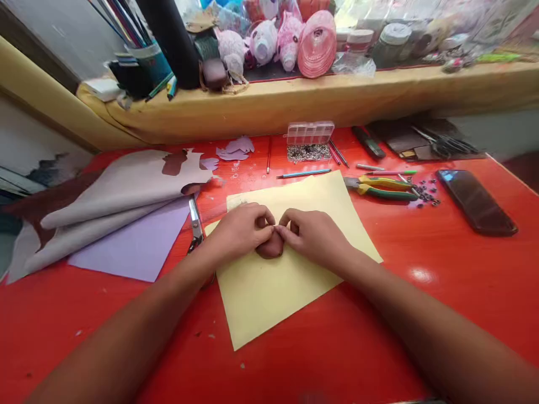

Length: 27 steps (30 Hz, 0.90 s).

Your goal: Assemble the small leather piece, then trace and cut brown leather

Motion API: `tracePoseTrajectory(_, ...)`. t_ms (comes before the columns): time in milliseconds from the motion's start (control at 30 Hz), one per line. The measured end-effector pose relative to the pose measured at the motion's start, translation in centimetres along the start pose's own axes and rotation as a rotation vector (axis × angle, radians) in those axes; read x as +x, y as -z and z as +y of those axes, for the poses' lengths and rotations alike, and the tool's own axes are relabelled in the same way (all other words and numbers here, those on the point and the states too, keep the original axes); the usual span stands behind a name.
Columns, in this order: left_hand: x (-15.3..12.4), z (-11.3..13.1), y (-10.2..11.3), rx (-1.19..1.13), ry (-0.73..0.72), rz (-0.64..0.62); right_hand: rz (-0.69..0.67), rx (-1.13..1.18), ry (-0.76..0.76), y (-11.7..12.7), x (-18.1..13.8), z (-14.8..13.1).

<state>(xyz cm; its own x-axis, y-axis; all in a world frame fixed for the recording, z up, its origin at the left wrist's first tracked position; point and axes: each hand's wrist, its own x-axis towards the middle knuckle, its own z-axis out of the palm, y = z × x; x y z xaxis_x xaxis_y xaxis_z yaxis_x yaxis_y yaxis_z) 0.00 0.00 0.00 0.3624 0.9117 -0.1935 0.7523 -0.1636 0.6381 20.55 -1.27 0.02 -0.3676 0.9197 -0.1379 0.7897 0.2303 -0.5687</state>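
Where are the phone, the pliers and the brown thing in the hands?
Phone (pixel 476 201): head view, middle of its dark face.
Pliers (pixel 388 193): head view, on the green handle.
Brown thing (pixel 272 248): head view, on its lower part.

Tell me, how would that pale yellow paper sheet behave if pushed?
The pale yellow paper sheet looks thin, so it's probably light and bendy. It may slide readily, since the glossy red tabletop shows glare. It lies flat, so rolling seems unlikely.

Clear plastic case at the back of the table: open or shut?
Open. The case has its lid standing raised, and small metal pieces show in the bottom part.
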Motion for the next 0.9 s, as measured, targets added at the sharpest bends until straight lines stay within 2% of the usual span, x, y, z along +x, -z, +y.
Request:
tracePoseTrajectory(533,0.5,-1.0,-0.8,-0.002,-0.088,0.062,0.015,0.005,-0.011,-0.2,0.1,0.1)
tracePoseTrajectory(900,0.3,-1.1,-1.0,-0.037,-0.081,0.085,0.022,-0.003,-0.012,-0.3,0.2,0.0)
